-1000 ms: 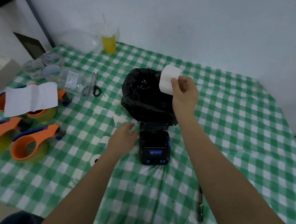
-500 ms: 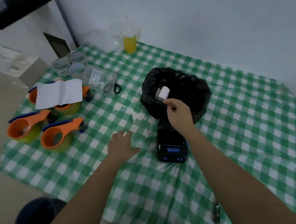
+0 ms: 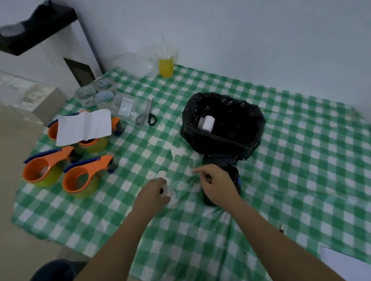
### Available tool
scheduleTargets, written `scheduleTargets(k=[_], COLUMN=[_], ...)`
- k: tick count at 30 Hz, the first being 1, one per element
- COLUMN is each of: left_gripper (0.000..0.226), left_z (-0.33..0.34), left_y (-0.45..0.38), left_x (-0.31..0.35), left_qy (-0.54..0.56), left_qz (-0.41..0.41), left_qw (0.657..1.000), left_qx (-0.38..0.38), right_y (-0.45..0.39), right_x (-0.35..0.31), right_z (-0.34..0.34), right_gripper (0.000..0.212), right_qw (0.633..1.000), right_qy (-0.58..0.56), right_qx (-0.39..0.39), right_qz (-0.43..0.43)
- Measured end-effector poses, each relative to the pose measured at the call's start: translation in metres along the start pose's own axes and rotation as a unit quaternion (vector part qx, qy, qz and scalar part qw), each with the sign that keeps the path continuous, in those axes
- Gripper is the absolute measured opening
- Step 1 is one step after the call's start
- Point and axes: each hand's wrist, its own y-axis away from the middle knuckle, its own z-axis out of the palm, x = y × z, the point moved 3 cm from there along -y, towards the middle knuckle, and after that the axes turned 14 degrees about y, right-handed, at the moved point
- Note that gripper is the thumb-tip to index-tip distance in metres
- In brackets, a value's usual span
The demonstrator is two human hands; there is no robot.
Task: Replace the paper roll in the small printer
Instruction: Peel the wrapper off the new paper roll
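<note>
White paper is showing in two places that matter. An old roll (image 3: pixel 208 122) is lying inside the black-lined bin (image 3: pixel 249 132), toward the far middle of the surface (image 3: pixel 312 159), so the discarding step looks done. A fresh roll (image 3: pixel 168 191) is sitting under the left hand (image 3: pixel 152 195), near the front edge; the fingers are curling around it, apparently closing on it, though whether they are gripping firmly cannot be told. Its axis cannot be read, since the hand is covering most of it.

Just beside it, the right hand (image 3: pixel 216 183) is hovering loosely curled, index finger pointing left toward the roll, holding nothing. Behind that hand the printer (image 3: pixel 225 170) is standing with its lid tilted up against the bin's foot, its long axis running front to back.

The coming move is turning on one relation: the roll lies to the left of the printer, near it, with the right hand between the two. The left hand is nearer the roll, the right is nearer the printer. The roll probably needs carrying rightward into the open bay.
</note>
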Motion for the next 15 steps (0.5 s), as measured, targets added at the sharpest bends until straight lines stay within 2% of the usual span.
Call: scheduleTargets(k=[4, 8, 11, 15], left_gripper=[0.038, 0.032, 0.037, 0.049], left_z=[-0.006, -0.013, -0.018, -0.021], left_y=[0.009, 0.018, 0.024, 0.034], left_x=[0.050, 0.087, 0.103, 0.120], left_qy=[0.217, 0.334, 0.362, 0.398], left_qz=[0.096, 0.135, 0.156, 0.145], left_qw=[0.971, 0.930, 0.915, 0.899], left_qx=[-0.023, -0.067, -0.088, -0.116], right_y=[0.006, 0.017, 0.023, 0.028], right_x=[-0.004, -0.011, -0.016, -0.020], right_z=[-0.017, -0.044, -0.063, -0.081], right_gripper=[0.022, 0.018, 0.015, 0.015], right_qw=[0.986, 0.939, 0.936, 0.944], right_qy=[-0.155, -0.328, -0.342, -0.324], right_qx=[-0.026, -0.035, -0.023, 0.034], right_qz=[0.052, 0.093, 0.076, 0.060])
